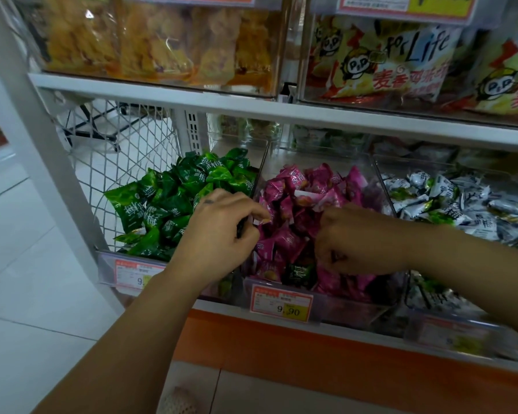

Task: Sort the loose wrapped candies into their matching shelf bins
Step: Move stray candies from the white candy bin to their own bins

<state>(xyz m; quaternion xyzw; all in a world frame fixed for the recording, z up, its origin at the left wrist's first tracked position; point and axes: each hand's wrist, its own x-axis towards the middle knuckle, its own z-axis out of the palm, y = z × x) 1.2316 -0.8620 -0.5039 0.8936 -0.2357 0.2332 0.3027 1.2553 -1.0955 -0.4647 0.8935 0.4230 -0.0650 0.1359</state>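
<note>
Three clear bins sit side by side on the shelf. The left bin (108,264) holds green wrapped candies (174,204). The middle bin (335,306) holds pink wrapped candies (296,189), and one dark green candy (299,274) lies among them near its front. The right bin (380,165) holds white-and-black candies (449,198). My left hand (219,237) hovers over the edge between the green and pink bins, thumb and forefinger pinching the wrapper edge of a pink candy (260,221). My right hand (353,240) is curled knuckles-up in the pink pile, its fingertips hidden.
Price tags (281,303) hang on the bin fronts. A white wire mesh panel (117,162) closes the shelf's left side beside a white upright post (21,130). Above, clear bins hold dried fruit bags (150,40) and snack packs (395,61). An orange base (281,351) runs below.
</note>
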